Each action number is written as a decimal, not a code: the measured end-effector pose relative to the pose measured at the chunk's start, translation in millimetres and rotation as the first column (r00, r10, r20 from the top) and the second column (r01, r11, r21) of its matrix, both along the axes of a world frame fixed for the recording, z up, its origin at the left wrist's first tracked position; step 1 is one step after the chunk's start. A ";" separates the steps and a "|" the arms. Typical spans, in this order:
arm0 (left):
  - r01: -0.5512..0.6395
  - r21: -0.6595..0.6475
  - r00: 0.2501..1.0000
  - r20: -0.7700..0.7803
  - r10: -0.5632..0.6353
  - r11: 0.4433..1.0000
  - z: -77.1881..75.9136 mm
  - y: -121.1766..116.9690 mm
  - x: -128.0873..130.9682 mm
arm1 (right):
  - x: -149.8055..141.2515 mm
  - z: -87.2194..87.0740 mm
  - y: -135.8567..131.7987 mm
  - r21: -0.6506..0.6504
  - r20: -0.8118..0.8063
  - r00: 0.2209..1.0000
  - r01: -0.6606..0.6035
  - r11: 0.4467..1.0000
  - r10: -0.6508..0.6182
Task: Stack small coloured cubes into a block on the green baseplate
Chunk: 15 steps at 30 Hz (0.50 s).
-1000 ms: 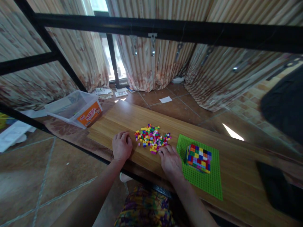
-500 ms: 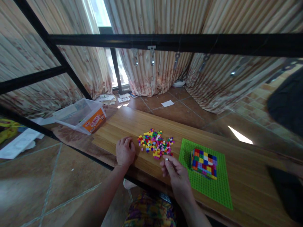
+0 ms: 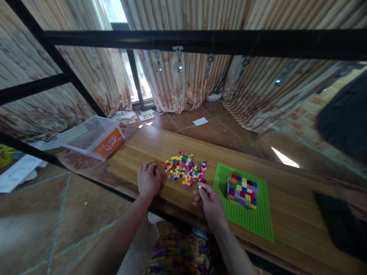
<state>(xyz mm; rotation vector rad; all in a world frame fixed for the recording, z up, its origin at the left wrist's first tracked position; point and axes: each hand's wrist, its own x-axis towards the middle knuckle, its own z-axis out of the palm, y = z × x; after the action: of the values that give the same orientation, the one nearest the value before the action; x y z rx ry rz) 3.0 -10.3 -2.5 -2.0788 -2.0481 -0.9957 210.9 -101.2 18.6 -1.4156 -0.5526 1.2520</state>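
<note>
Between the thumb and forefinger of my right hand (image 3: 210, 202) is a small white building brick (image 3: 200, 186). This hand hovers at the near edge of the table, between the loose bricks and the green baseplate. A mixed pile of small coloured bricks (image 3: 186, 170) lies spread on the wood. On the green baseplate (image 3: 249, 225) stands a block built of many-coloured bricks (image 3: 243, 189). Left of the pile, my left hand (image 3: 149, 179) rests on the tabletop, loosely closed with its fingers curled and no brick showing in it.
The wooden table (image 3: 160, 141) runs across the view. A clear plastic box (image 3: 91, 137) with an orange label stands at its left end. A dark flat object (image 3: 338, 225) lies at the right. Black metal bars (image 3: 183, 40) cross above, before striped curtains (image 3: 200, 80).
The view has shifted slightly, so the scene sits a little higher and further left. The white brick remains in my right hand, and my left hand stays resting on the table.
</note>
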 end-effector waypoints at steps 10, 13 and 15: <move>-0.006 -0.025 1.000 0.007 0.006 1.000 0.5 -1.4 2.2 | 3.2 -4.1 11.8 -0.013 0.042 0.999 -0.035 0.999 0.035; -0.006 -0.024 1.000 0.007 0.006 1.000 -0.1 -1.3 2.0 | 3.5 0.0 5.6 -0.007 -0.031 0.999 -0.011 1.000 0.010; -0.003 -0.020 1.000 0.013 0.004 1.000 -0.3 -1.2 1.7 | 3.9 3.4 0.4 -0.002 -0.093 0.995 -0.023 1.000 0.022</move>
<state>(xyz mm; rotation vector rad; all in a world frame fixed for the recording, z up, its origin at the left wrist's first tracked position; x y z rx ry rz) 4.7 -11.6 -2.8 -2.0829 -2.0757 -0.9949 214.9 -100.8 22.0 -1.3494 -0.5047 1.3300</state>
